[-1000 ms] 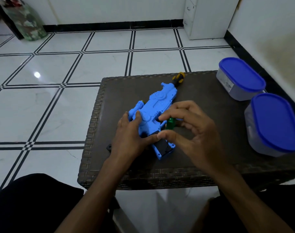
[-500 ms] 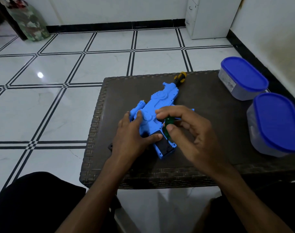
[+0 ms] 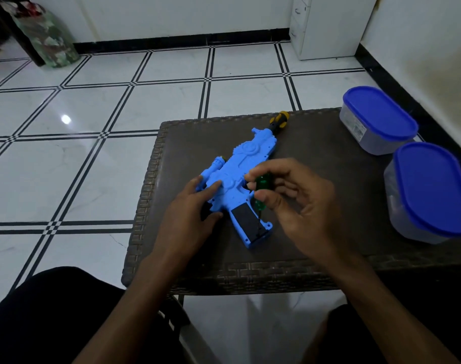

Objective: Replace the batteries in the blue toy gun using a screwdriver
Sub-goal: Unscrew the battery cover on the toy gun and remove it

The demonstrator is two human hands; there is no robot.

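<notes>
The blue toy gun (image 3: 237, 179) lies flat on the dark woven counter (image 3: 316, 179), roughly in the middle of it, its barrel end pointing away toward the far edge and its grip toward the person. A black panel (image 3: 246, 219) shows in the grip, framed by blue plastic.

The left hand (image 3: 190, 214) rests on the gun's near left side, fingers (image 3: 213, 185) spread loosely over the blue body and thumb against the lower edge by the grip; it presses down on the toy rather than closing round it.

The right hand (image 3: 295, 203) is pinched shut on a small screwdriver (image 3: 260, 190) with a translucent green handle, thumb and forefinger closed on the handle while the other fingers curl loosely behind. The thin dark shaft slants down from the handle to the black panel; its tip seems to touch the lower end of the grip, though the exact spot is too small to make out.

A second tool with a yellow and black handle (image 3: 279, 119) lies just beyond the gun's far end, partly hidden by it.

Two clear containers with blue lids sit at the counter's right side, one farther back (image 3: 379, 119) and one nearer (image 3: 434, 190), just beside each other and well apart from the gun. White floor tiles (image 3: 92, 127) with black lines spread out beyond the counter
</notes>
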